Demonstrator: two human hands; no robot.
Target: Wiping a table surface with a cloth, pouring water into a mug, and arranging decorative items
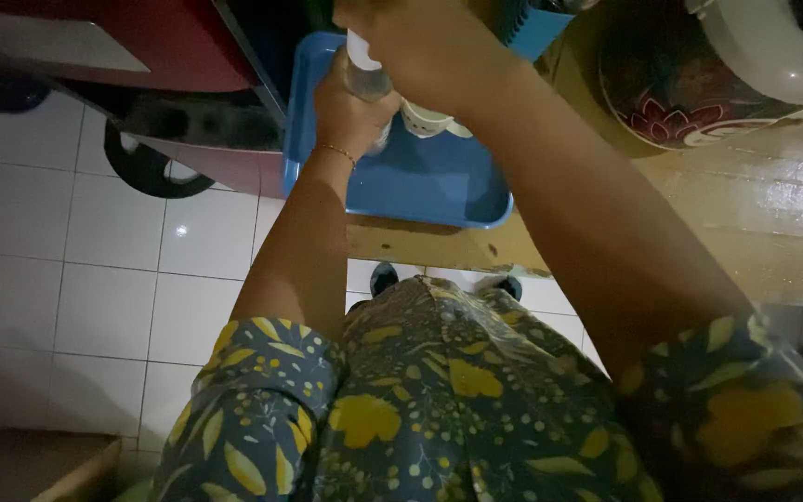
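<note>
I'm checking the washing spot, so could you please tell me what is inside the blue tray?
Inside the blue tray a white cup-like thing shows, below the left hand gripping a clear bottle. The right hand covers the rest.

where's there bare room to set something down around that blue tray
Free: the wooden table right of the blue tray, below the flowered round lid; also the tray's near floor. Crowded: the tray's far end, where the left hand and right hand grip a clear bottle beside a white cup.
</note>
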